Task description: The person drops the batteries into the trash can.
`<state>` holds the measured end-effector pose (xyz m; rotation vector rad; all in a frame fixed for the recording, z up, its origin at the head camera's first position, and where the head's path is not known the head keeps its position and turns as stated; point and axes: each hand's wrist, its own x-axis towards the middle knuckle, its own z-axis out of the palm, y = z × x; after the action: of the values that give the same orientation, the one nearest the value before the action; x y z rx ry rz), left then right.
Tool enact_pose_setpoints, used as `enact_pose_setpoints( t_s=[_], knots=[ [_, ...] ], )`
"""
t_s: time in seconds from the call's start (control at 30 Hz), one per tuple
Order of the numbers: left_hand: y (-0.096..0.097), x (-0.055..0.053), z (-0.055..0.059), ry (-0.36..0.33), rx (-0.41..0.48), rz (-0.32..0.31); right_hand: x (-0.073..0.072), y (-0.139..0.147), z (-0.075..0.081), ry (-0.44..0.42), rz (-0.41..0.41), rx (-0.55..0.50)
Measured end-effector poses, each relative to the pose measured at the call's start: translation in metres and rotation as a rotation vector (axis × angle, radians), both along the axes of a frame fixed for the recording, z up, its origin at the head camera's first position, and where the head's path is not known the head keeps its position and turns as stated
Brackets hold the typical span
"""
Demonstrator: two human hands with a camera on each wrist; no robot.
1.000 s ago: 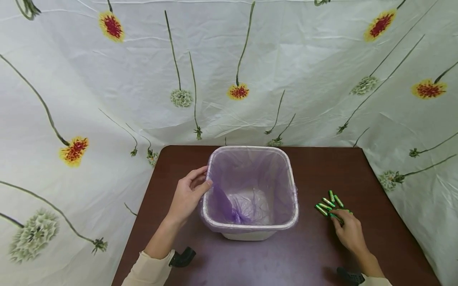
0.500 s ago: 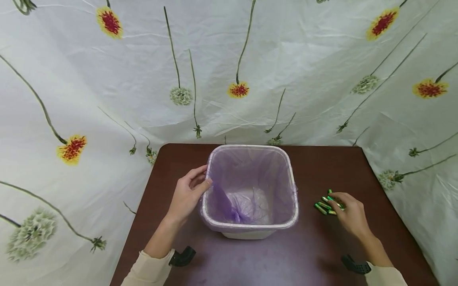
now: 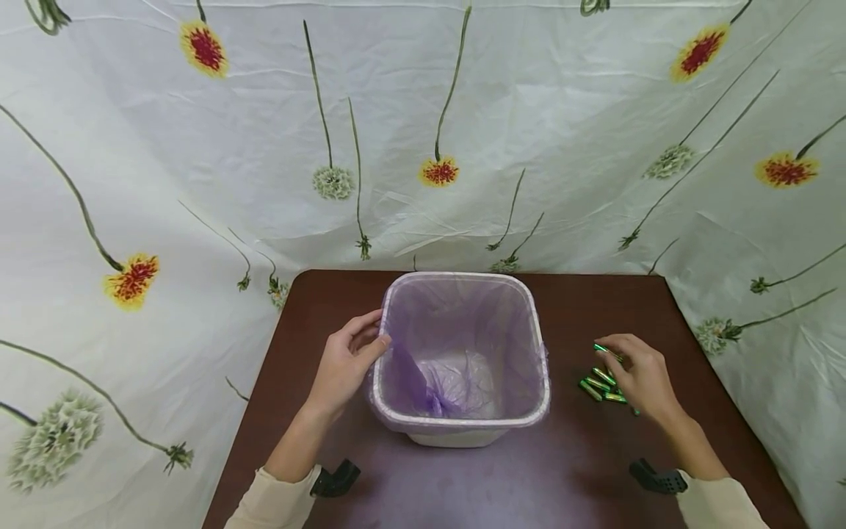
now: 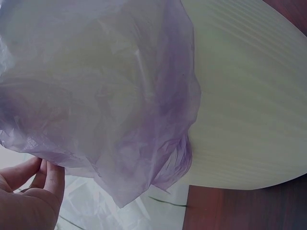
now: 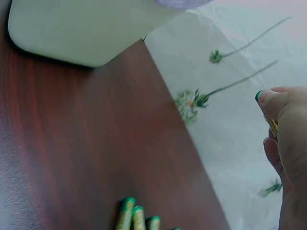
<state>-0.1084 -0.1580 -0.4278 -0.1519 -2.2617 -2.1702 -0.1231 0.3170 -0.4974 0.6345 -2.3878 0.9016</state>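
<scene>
Since the earlier frame, the right hand point(image 3: 640, 371) has risen from the loose group on the dark reddish-brown wooden table point(image 3: 581, 308) and carries one slim green-and-gold cylindrical battery point(image 3: 600, 347) clear of the others, above the table's right-hand part. Its fingers are narrow, thumb and fingertips pinching the battery, whose green end protrudes beyond them. The remaining green-and-gold batteries point(image 3: 590, 389) lie scattered on the table, between the bin and the table's right edge. The left hand point(image 3: 346, 360) is closed narrowly on the left side of the rim of a cream plastic bin point(image 3: 456, 440) with a rounded-square mouth, thumb at the inner side and fingers outside; the bin stands about midway between the table's left and right edges, lined with a translucent purple plastic liner point(image 3: 408, 375) folded over the rim. Possible faults, by judgement: the pinched battery may slip, being small and smooth; a loose battery brushed by the hand may roll towards the right edge; a tug on the rim may drag the liner inward. Count: one bin, one liner, one battery held, and at least five on the table, the exact number uncertain because the right hand covers part of the group.
</scene>
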Motion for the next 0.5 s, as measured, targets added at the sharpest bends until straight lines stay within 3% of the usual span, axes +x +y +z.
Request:
enact_pose_setpoints(
  t_s=[0.5],
  knots=[
    [-0.001,0.0,-0.001,0.008,0.004,-0.008,-0.027,-0.031,0.057,0.064,0.159,0.038]
  ],
)
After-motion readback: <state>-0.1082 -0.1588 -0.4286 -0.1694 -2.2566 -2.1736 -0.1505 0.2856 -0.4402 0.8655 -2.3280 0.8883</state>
